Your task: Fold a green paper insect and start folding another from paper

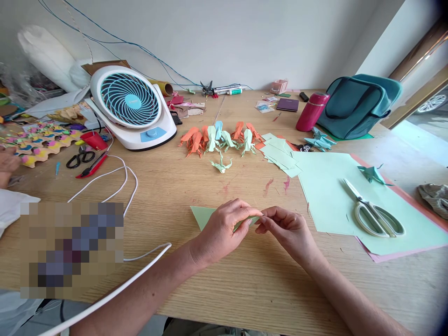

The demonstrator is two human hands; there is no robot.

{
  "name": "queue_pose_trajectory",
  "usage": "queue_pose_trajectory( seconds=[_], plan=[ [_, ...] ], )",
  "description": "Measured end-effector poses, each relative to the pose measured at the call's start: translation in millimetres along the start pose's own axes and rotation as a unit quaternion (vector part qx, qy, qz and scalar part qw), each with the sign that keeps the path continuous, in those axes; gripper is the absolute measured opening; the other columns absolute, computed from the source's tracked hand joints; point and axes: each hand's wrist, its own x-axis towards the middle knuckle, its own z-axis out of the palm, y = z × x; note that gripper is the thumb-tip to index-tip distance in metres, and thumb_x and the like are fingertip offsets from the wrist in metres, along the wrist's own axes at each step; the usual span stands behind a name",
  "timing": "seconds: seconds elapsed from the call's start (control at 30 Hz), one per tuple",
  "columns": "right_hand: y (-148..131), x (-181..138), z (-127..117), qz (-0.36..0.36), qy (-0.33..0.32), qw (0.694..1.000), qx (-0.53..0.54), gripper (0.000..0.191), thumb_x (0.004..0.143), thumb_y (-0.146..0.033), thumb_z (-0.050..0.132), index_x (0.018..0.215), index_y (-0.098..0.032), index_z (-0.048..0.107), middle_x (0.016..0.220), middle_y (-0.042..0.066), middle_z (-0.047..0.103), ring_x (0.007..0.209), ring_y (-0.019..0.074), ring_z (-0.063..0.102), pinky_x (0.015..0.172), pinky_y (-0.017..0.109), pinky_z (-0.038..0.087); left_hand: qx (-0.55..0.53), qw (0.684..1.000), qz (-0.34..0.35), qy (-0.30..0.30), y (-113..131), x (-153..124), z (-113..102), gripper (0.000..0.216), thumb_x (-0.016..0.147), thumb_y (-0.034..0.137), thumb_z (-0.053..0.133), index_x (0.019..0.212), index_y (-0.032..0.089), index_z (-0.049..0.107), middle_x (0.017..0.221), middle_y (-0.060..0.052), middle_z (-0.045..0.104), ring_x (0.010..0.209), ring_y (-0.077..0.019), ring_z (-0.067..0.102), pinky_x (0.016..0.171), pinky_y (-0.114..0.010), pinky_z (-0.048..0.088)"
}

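A light green sheet of paper (201, 215), seemingly folded to a point, lies on the table under my left hand (227, 228). The thumb and fingers of that hand pinch its right part. At the paper's right tip my right hand (285, 228) has thumb and forefinger pressed together, close to the left fingertips. My fingers hide much of the paper. Beyond my hands stand several folded paper animals in orange (194, 140), pale green (212, 139) and blue (219, 129). One small green folded figure (221, 164) lies nearer to me.
Large green sheets (325, 186) at right bear white-handled scissors (380, 217) and a teal folded figure (374, 175). Smaller green papers (280, 154) overlap behind. A fan (133, 109), black scissors (80, 157) and a white cable (140, 280) are left. Another person's hand (7, 163) shows at the left edge.
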Motion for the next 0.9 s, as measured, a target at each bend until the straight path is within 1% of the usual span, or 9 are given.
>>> queue_pose_trajectory(
  seconds=[0.3,0.5,0.73,0.9],
  plan=[
    [1.6,-2.2,-0.6,-0.036,-0.002,0.998,-0.048,0.027,0.089,-0.045,0.067,0.087,-0.019,0.071,0.075,0.004,0.073,0.071,0.0169,0.071,0.067,0.026,0.057,-0.036,0.999,-0.013,-0.012,-0.6,-0.4,-0.5,0.034,0.089,0.000,0.051,0.112,0.020,0.067,0.103,-0.005,0.067,0.098,-0.0163,0.063,0.089,-0.028,0.049],
    [3.2,-1.9,-1.0,-0.046,-0.012,0.997,-0.059,0.025,0.090,-0.043,0.065,0.090,-0.019,0.071,0.078,0.004,0.074,0.073,0.0171,0.071,0.066,0.025,0.055,-0.051,0.998,-0.023,-0.002,-1.9,-1.1,0.3,0.033,0.086,-0.001,0.054,0.108,0.019,0.068,0.100,-0.005,0.067,0.094,-0.0149,0.064,0.085,-0.026,0.049],
    [5.5,-3.5,-2.0,-0.051,-0.008,0.997,-0.057,0.023,0.091,-0.042,0.065,0.090,-0.019,0.070,0.078,0.004,0.073,0.073,0.0163,0.071,0.066,0.025,0.054,-0.054,0.998,-0.009,-0.001,-0.1,-0.4,0.4,0.030,0.086,-0.002,0.054,0.105,0.017,0.067,0.098,-0.004,0.067,0.092,-0.0138,0.064,0.084,-0.025,0.049],
    [6.6,-2.6,-2.3,-0.054,-0.006,0.997,-0.059,0.024,0.091,-0.043,0.065,0.090,-0.020,0.070,0.079,0.004,0.073,0.074,0.0166,0.071,0.067,0.025,0.055,-0.053,0.999,-0.008,0.004,0.0,-0.3,1.3,0.025,0.087,0.000,0.054,0.100,0.017,0.066,0.095,-0.003,0.068,0.091,-0.0129,0.064,0.082,-0.023,0.048]
  ],
)
